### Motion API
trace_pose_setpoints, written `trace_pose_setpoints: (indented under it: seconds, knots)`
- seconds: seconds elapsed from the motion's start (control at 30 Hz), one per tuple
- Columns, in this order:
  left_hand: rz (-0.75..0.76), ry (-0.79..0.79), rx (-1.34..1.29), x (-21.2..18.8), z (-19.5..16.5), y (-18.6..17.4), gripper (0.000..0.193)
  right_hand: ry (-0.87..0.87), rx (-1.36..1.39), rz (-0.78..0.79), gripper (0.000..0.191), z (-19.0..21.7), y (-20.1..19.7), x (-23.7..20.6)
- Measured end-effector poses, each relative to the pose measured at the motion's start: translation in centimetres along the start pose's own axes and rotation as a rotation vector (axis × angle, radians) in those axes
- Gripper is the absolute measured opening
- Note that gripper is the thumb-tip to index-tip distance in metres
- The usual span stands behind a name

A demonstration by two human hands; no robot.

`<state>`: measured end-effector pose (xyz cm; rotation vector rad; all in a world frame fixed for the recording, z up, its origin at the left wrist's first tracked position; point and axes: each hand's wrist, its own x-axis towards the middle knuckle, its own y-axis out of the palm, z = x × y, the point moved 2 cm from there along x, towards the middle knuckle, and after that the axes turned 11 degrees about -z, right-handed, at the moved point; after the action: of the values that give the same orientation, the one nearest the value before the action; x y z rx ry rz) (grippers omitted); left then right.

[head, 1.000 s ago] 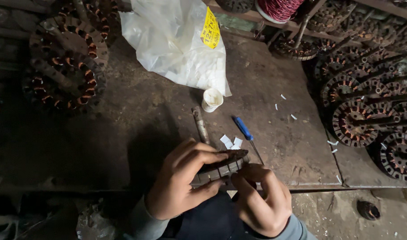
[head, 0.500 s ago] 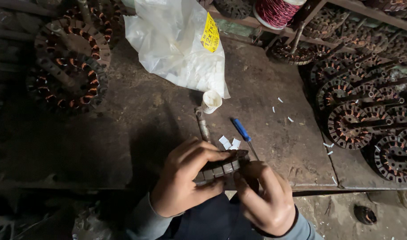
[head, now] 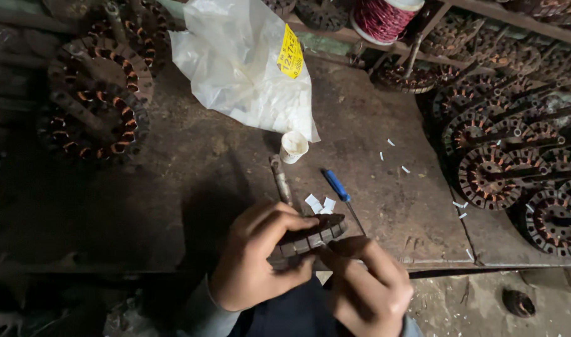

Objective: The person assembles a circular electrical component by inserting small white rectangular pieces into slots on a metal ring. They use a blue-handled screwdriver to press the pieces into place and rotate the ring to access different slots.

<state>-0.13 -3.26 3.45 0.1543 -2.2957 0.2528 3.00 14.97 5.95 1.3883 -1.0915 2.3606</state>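
My left hand (head: 257, 259) grips a round slotted metal stator core (head: 310, 236) at the near edge of the dark workbench (head: 192, 181), fingers curled over its rim. My right hand (head: 369, 290) is closed below and to the right of the core, its fingertips pressed against the core's near side; what they pinch is hidden. Small white paper slips (head: 318, 203) lie just beyond the core. A blue-handled screwdriver (head: 336, 186) and a metal tool with a worn handle (head: 281, 180) rest on the bench behind it.
A small white cup (head: 293, 146) stands by a clear plastic bag with a yellow label (head: 248, 68). Wound stators (head: 95, 103) pile at far left, bare cores (head: 510, 156) stack at right, and a spool of red wire (head: 385, 19) sits at the back.
The hands and core stay at the bench edge. My right hand has shifted slightly along the core's near side; the view has drifted a little.
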Motion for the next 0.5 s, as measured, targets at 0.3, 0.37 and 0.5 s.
trace_pose_setpoints:
  seconds: [0.3,0.37,0.5]
  knots:
    - [-0.084,0.03,0.017,-1.9,1.2,-0.3,0.045,0.444,0.282,0.134,0.018,-1.0,-1.8,0.7]
    - [-0.083,0.077,0.048,-3.0,1.2,-0.5,0.044,0.393,0.263,0.089,0.04,-1.3,-1.9,-0.2]
    - [-0.024,0.104,0.036,-4.4,0.6,-1.1,0.042,0.209,0.321,0.207,0.071,-2.2,0.2,-2.3]
